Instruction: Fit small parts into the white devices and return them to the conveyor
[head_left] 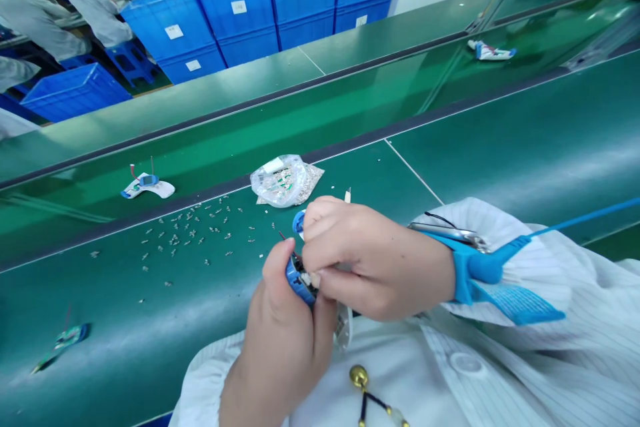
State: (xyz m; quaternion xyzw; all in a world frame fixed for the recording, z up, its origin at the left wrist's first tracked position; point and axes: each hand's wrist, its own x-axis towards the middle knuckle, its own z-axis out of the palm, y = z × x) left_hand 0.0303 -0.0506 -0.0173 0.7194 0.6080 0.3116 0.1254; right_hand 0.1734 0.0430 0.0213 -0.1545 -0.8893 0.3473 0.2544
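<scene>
My left hand (pixel 277 347) comes up from below and is shut on a blue plastic housing (pixel 300 283) with small electronic parts and a thin red wire at its end. My right hand (pixel 360 260) closes over the same piece from the right, its fingertips at a small pale part (pixel 313 278). Much of the housing is hidden by my fingers. Several small metal parts (pixel 190 230) lie scattered on the green conveyor belt (pixel 150 293) to the left of my hands. A blue ESD wrist strap (pixel 467 270) circles my right wrist.
A clear plastic bag of parts (pixel 280 180) lies beyond my hands. Blue-and-white assemblies (pixel 147 185) and a green board piece (pixel 63 343) rest on the belts. Stacked blue crates (pixel 235 10) and people in white smocks (pixel 90 3) stand behind the far belt.
</scene>
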